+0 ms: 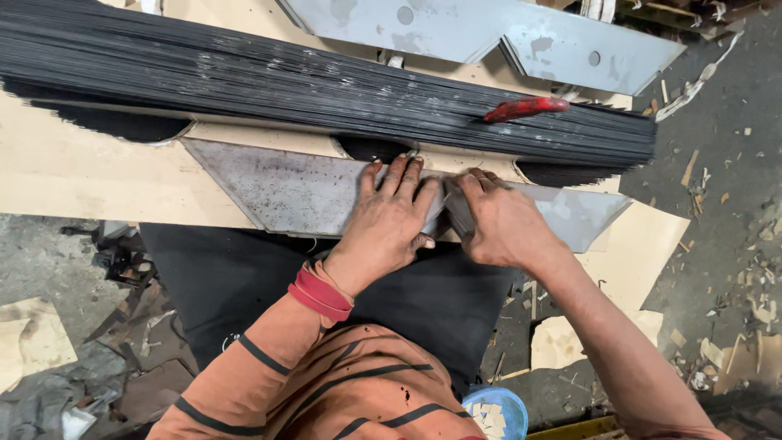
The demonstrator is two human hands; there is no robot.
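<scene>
- While the big bundle of thin black rods (326, 85) lies across the plywood sheet (90, 171) from left to right, dipping slightly toward the right, it sits just behind the work and must not be nudged; a red-handled tool (525, 107) rests on top of it near its right end.
- Next in size, the grey metal template plate (285, 191) lies flat on the plywood sheet, long axis left to right, its slanted ends pointing outward like a flattened trapezoid. A second, similar plate (489, 37) lies beyond the rods.
- Left hand (391, 220): fingers spread and flat on the plate's middle, pressing down. I judge that steady, even pressure here keeps the plate from sliding.
- Right hand (501, 224): curled tightly round a small dark object (456, 213) just beside the left hand, at the plate. What the object is cannot be told; it appears to slant up toward the far left.
- Doing this well probably means keeping both hands close together, plate edge flush with the plywood, and working in short, controlled strokes.
</scene>
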